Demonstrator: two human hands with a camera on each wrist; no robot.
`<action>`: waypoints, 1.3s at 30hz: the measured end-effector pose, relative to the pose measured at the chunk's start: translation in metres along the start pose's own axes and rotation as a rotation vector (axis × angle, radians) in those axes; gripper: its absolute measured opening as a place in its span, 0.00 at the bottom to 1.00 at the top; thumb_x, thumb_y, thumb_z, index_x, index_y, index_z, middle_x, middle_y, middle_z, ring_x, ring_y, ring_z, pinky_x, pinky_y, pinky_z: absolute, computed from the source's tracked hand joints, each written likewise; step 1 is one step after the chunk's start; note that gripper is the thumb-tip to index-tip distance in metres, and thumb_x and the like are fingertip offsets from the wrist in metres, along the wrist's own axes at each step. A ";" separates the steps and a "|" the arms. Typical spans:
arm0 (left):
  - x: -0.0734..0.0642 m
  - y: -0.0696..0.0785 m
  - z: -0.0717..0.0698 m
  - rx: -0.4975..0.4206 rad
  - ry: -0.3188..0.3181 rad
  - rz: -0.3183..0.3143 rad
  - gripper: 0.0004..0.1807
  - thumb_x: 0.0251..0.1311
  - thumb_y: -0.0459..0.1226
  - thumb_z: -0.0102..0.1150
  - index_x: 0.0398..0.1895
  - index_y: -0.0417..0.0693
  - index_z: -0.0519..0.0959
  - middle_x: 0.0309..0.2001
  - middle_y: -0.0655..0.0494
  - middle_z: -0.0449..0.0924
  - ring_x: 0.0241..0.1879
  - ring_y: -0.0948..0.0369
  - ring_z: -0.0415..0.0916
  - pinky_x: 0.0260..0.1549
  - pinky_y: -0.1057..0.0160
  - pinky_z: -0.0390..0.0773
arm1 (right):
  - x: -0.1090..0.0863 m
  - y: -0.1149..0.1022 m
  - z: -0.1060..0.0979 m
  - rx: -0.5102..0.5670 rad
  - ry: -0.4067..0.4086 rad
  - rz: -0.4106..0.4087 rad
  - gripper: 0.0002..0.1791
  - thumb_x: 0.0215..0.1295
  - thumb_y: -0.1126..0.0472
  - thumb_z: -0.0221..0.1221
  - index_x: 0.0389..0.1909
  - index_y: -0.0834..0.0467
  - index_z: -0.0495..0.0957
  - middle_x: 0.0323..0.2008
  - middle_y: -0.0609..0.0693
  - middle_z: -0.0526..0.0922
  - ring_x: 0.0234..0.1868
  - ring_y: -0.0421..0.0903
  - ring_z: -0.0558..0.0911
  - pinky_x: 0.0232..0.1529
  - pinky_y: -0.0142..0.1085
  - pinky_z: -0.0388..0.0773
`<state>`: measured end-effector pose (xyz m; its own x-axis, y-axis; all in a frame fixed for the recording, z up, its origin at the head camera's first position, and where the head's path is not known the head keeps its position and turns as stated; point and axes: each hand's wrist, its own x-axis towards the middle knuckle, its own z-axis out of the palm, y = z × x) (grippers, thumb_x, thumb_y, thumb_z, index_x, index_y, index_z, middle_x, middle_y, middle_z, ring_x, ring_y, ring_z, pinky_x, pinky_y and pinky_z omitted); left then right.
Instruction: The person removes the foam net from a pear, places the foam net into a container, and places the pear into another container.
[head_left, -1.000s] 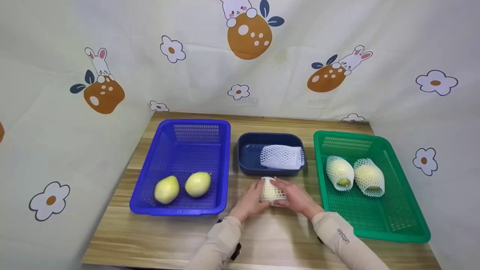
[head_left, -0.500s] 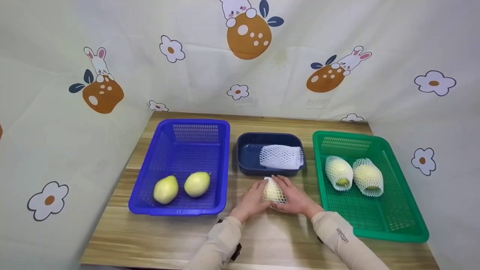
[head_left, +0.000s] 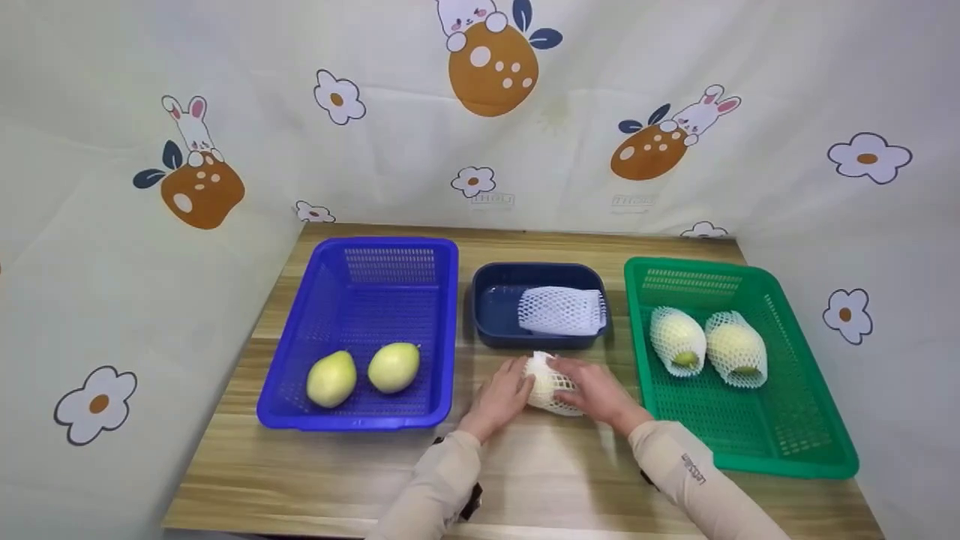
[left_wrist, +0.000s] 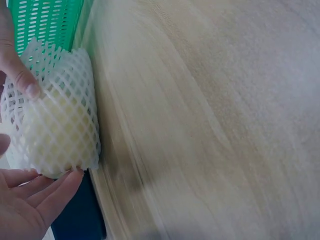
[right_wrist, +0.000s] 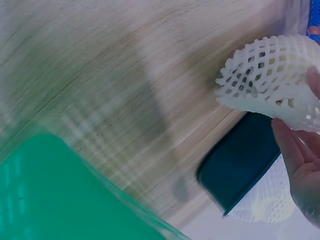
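A pale yellow pear (head_left: 545,390) in a white foam net sleeve (left_wrist: 80,75) lies on its side on the table between my hands. My left hand (head_left: 499,397) holds its left end, fingertips at the net's edge and the thumb near its side in the left wrist view. My right hand (head_left: 600,394) grips the other side, its thumb pressing on the mesh and its fingers along the far side. In the right wrist view, the open end of the sleeve (right_wrist: 237,82) extends loosely past the fruit.
A blue basket (head_left: 281,375) at left holds two bare pears (head_left: 394,367). Behind my hands, a navy tub (head_left: 491,330) contains white foam nets (head_left: 562,310). The green basket (head_left: 750,442) at right holds two netted pears (head_left: 735,349). A printed curtain surrounds the table.
The netted pear has turned, its near end swinging right. My right hand has shifted slightly right, and my left thumb has drawn back from the near side of the net.
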<state>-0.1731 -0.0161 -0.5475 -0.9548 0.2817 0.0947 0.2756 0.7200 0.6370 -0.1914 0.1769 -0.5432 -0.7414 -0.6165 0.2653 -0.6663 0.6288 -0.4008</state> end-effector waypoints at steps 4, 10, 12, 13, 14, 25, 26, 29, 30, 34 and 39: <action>0.002 -0.004 0.001 0.012 0.055 0.051 0.17 0.61 0.34 0.43 0.52 0.41 0.71 0.48 0.48 0.71 0.47 0.52 0.71 0.41 0.53 0.71 | -0.001 0.001 0.002 0.001 -0.020 0.020 0.34 0.45 0.60 0.66 0.55 0.66 0.67 0.47 0.61 0.74 0.47 0.55 0.74 0.46 0.45 0.70; 0.004 -0.010 0.004 0.005 0.124 0.116 0.15 0.53 0.29 0.51 0.46 0.40 0.73 0.42 0.48 0.74 0.42 0.52 0.73 0.38 0.56 0.73 | -0.003 0.000 0.004 -0.013 -0.067 0.073 0.37 0.45 0.64 0.66 0.58 0.65 0.62 0.48 0.64 0.72 0.44 0.58 0.75 0.44 0.46 0.71; 0.005 -0.011 0.005 -0.004 0.146 0.126 0.15 0.51 0.27 0.52 0.44 0.41 0.74 0.40 0.48 0.75 0.40 0.52 0.74 0.36 0.56 0.73 | -0.003 0.001 0.003 -0.036 -0.044 0.061 0.35 0.44 0.65 0.66 0.56 0.66 0.65 0.46 0.63 0.75 0.40 0.57 0.77 0.42 0.46 0.72; 0.005 -0.011 0.005 -0.011 0.153 0.128 0.15 0.50 0.27 0.53 0.44 0.41 0.74 0.40 0.48 0.75 0.39 0.52 0.74 0.36 0.56 0.73 | -0.004 0.001 0.001 -0.046 -0.030 0.052 0.34 0.43 0.65 0.66 0.55 0.66 0.66 0.45 0.62 0.76 0.39 0.57 0.77 0.40 0.45 0.73; 0.005 -0.012 0.004 -0.019 0.153 0.123 0.16 0.49 0.27 0.54 0.44 0.41 0.74 0.40 0.48 0.75 0.39 0.52 0.74 0.36 0.56 0.73 | -0.004 0.002 0.001 -0.054 -0.018 0.046 0.32 0.43 0.66 0.66 0.53 0.66 0.68 0.44 0.61 0.76 0.37 0.56 0.78 0.39 0.45 0.73; 0.002 -0.011 0.001 -0.001 0.004 0.066 0.30 0.43 0.38 0.61 0.55 0.49 0.68 0.46 0.52 0.71 0.41 0.54 0.72 0.37 0.55 0.72 | -0.007 0.003 -0.001 0.018 -0.095 0.135 0.41 0.38 0.64 0.65 0.58 0.64 0.61 0.46 0.62 0.71 0.41 0.57 0.74 0.41 0.48 0.72; 0.002 -0.010 0.001 0.002 0.000 0.063 0.30 0.43 0.39 0.61 0.55 0.49 0.68 0.47 0.52 0.71 0.41 0.54 0.72 0.37 0.55 0.72 | -0.007 0.003 0.001 0.034 -0.116 0.146 0.44 0.37 0.63 0.66 0.60 0.65 0.58 0.48 0.62 0.69 0.44 0.58 0.73 0.43 0.48 0.70; 0.003 -0.009 0.002 0.015 -0.006 0.055 0.31 0.44 0.40 0.62 0.56 0.49 0.67 0.47 0.51 0.71 0.42 0.54 0.72 0.37 0.55 0.72 | -0.004 0.000 0.007 0.080 -0.125 0.171 0.51 0.35 0.61 0.69 0.62 0.66 0.54 0.51 0.64 0.62 0.48 0.59 0.69 0.47 0.48 0.68; 0.003 -0.008 0.003 0.017 -0.009 0.051 0.31 0.44 0.40 0.62 0.56 0.49 0.67 0.48 0.51 0.70 0.42 0.54 0.72 0.38 0.55 0.72 | -0.003 0.000 0.009 0.089 -0.120 0.175 0.52 0.35 0.61 0.70 0.63 0.66 0.53 0.52 0.66 0.61 0.49 0.60 0.68 0.47 0.48 0.68; 0.005 -0.006 0.004 0.018 -0.032 0.040 0.33 0.44 0.40 0.64 0.57 0.50 0.66 0.49 0.51 0.69 0.42 0.54 0.72 0.38 0.56 0.72 | -0.001 -0.003 0.015 0.093 -0.102 0.171 0.52 0.39 0.62 0.69 0.64 0.65 0.50 0.57 0.71 0.56 0.53 0.64 0.66 0.45 0.48 0.69; 0.006 -0.005 0.007 -0.019 -0.068 0.019 0.38 0.41 0.39 0.66 0.60 0.52 0.62 0.52 0.52 0.66 0.43 0.53 0.71 0.39 0.56 0.72 | -0.002 -0.004 0.014 0.030 -0.076 0.122 0.46 0.43 0.59 0.68 0.64 0.61 0.55 0.55 0.68 0.64 0.50 0.61 0.70 0.45 0.48 0.70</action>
<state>-0.1798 -0.0133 -0.5550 -0.9394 0.3382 0.0554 0.2911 0.7021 0.6499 -0.1863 0.1684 -0.5542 -0.8075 -0.5712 0.1469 -0.5685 0.6874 -0.4520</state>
